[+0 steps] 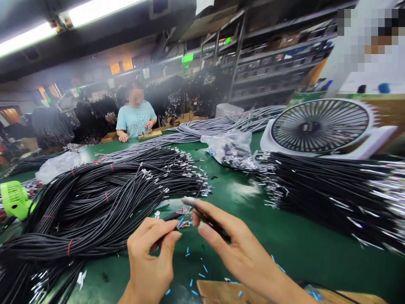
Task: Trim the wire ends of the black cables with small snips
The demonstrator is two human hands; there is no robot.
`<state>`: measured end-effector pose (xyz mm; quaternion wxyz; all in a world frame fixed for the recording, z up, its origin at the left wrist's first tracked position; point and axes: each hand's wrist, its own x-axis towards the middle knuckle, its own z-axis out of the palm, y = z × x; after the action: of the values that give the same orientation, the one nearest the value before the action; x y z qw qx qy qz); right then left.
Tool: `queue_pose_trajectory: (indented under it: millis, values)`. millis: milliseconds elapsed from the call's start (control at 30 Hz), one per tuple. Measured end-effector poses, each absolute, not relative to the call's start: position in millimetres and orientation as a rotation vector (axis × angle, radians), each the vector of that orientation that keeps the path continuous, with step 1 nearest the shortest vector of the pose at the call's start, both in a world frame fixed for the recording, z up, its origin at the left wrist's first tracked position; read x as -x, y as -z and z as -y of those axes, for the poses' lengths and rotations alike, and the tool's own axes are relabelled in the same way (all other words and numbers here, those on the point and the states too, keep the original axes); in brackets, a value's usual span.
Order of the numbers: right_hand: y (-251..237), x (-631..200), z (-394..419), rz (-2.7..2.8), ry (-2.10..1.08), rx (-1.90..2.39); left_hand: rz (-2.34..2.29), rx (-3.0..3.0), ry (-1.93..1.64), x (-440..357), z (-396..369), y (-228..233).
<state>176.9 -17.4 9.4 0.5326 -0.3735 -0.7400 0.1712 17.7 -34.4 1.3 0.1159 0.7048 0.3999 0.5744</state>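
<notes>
In the middle foreground my left hand (pixel 153 247) is closed in a pinch on the end of a black cable. Thin coloured wires (pixel 184 223), blue, red and yellow among them, fan out of that cable end to the right. Just right of the wires, my right hand (pixel 228 240) is curled round a slim dark tool (pixel 215 226), mostly hidden by the fingers and palm; its kind cannot be made out. Its thumb and index fingertips are close to the wire ends. Small blue scraps (pixel 205 268) lie scattered on the green tabletop (pixel 253 257) below the hands.
Bundled black cables (pixel 104 198) fill the left, near a green fan (pixel 14 199). More black cables (pixel 322 198) lie right, below a white-framed fan (pixel 316 126). A plastic bag (pixel 230 147), grey cables (pixel 215 126), a wooden board (pixel 228 292) and a seated person (pixel 136 116) also show.
</notes>
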Motion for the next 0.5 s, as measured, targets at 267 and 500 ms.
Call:
queue_pose_trajectory:
  millis: [267, 500]
  values:
    - [-8.7, -175.9, 17.9, 1.860, -0.429, 0.840, -1.158, -2.088, -1.752, -15.3, 35.9, 0.1]
    - [-13.5, -175.2, 17.5, 1.888, -0.496, 0.847, -1.176, -2.105, -1.749, -17.8, 35.8, 0.4]
